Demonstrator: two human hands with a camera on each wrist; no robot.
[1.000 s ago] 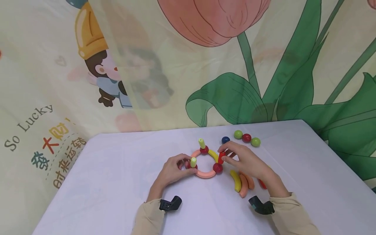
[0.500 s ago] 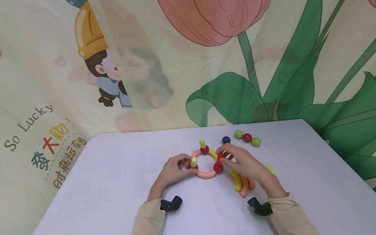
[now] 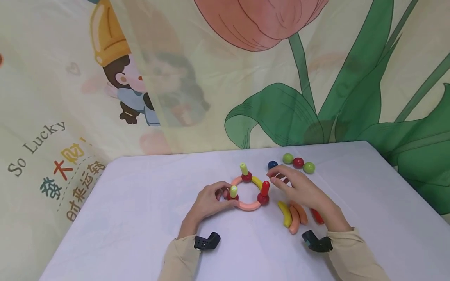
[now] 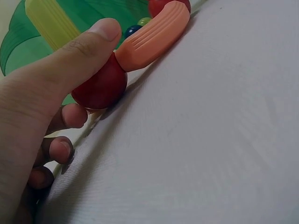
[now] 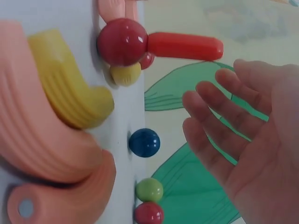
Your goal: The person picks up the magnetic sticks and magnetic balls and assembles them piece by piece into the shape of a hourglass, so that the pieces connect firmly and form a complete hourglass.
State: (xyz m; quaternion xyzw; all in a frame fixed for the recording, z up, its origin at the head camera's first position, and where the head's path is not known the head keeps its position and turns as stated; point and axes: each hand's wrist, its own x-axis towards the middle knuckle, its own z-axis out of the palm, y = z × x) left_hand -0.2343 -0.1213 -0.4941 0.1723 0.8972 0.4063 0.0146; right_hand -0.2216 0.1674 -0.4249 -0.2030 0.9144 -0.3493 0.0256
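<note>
On the table lies a ring of curved bars joined by red balls, with a salmon bar (image 3: 249, 206) in front and a yellow bar (image 3: 257, 182) at the back right. My left hand (image 3: 211, 201) pinches the ring's left red ball (image 4: 100, 86) between thumb and fingers. A pale green rod (image 3: 233, 191) stands on that ball, and another green rod (image 3: 244, 169) rises from the far red ball (image 3: 247, 177). Upright on the right red ball (image 3: 263, 199) is a red rod (image 5: 184, 45). My right hand (image 3: 304, 191) hovers just right of it, fingers loosely bent, holding nothing.
Right of the ring lie a loose yellow curved bar (image 3: 285, 214) and two salmon curved bars (image 3: 294, 221). Another red rod (image 3: 317, 216) lies partly behind my right wrist. Behind sit a blue ball (image 3: 272, 165), a red ball (image 3: 298, 162) and two green balls (image 3: 309, 168).
My right hand has stood the red rod on the ring's right ball, let go of it and drawn back to the right. The left hand keeps its hold on the left ball.
</note>
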